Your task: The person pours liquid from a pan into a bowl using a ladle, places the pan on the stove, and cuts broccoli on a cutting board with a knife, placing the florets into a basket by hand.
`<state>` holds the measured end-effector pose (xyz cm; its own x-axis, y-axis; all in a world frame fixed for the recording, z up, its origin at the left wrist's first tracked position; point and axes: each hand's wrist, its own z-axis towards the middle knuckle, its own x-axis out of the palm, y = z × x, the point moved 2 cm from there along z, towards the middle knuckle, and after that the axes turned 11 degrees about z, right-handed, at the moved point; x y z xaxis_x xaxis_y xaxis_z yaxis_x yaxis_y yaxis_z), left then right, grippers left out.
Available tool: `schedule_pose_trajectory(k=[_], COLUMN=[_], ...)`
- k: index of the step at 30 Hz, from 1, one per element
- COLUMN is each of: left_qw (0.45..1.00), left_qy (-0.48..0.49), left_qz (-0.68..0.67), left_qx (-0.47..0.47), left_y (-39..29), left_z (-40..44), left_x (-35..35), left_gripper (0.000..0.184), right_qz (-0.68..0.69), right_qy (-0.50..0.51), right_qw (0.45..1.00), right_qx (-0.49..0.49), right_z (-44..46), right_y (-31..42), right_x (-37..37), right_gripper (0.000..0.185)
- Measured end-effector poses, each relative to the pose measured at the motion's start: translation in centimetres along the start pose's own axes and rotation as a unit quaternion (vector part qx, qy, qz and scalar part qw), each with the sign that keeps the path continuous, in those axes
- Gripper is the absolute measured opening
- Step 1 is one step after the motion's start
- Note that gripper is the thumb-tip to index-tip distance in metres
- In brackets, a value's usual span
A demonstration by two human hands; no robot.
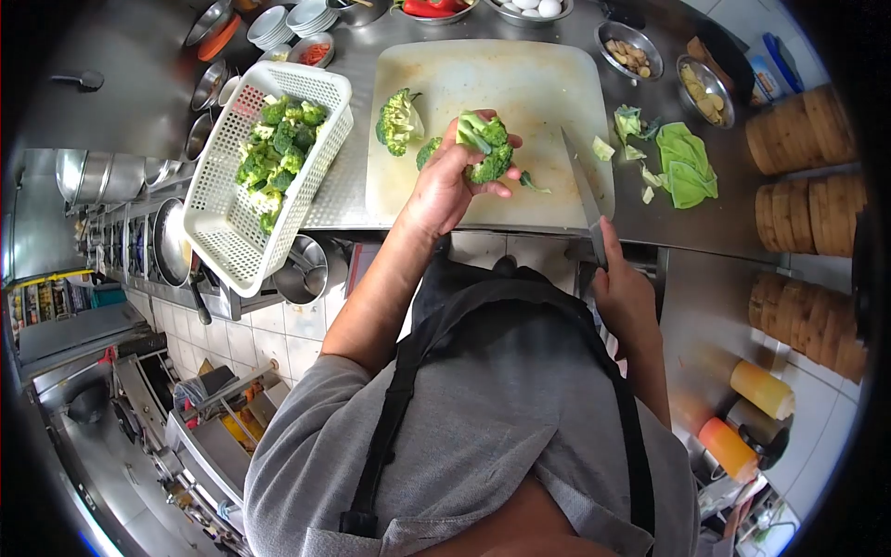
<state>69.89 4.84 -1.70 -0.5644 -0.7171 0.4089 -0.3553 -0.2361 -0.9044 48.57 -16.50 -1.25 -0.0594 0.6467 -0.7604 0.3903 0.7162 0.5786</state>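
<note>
My left hand point(447, 181) is closed around a broccoli piece point(492, 153), held above the white cutting board point(548, 74) with its cut stem facing up. In my right hand point(624, 292) is a kitchen knife point(581, 186), its blade pointing away from me over the board's right side. A large broccoli piece point(399, 123) lies on the left of the board, and a smaller floret point(428, 151) is partly hidden behind my left hand. Broccoli florets point(283, 153) fill part of a white perforated basket point(223, 232) left of the board.
Green trimmings point(687, 167) lie right of the board. Behind them stand metal bowls point(629, 51) with sliced pieces. Bowls of eggs point(534, 9) and red peppers point(432, 7) line the back. Stacked round wooden boards point(798, 130) and sauce bottles point(761, 390) are at the right.
</note>
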Motion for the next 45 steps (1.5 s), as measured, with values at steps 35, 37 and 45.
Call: schedule_pose_trajectory(k=[35, 37, 45], left_qw=[0.672, 0.66, 0.602], left_qy=[-0.619, -0.638, -0.496], left_qz=[0.393, 0.364, 0.621], left_qx=[0.103, 0.162, -0.084], left_y=[-13.8, -13.5, -13.4], left_z=[-19.5, -20.5, -22.2], left_x=[-24.8, -24.8, -27.1], left_gripper=[0.061, 0.042, 0.038], right_qz=[0.031, 0.041, -0.033], right_qy=[0.011, 0.001, 0.042], right_qw=[0.999, 0.997, 0.998], right_qx=[-0.007, -0.068, -0.03], right_z=[1.4, 1.7, 2.5], right_y=[-0.4, 0.8, 0.5], right_x=[-1.1, -1.4, -2.3], right_gripper=[0.076, 0.076, 0.079])
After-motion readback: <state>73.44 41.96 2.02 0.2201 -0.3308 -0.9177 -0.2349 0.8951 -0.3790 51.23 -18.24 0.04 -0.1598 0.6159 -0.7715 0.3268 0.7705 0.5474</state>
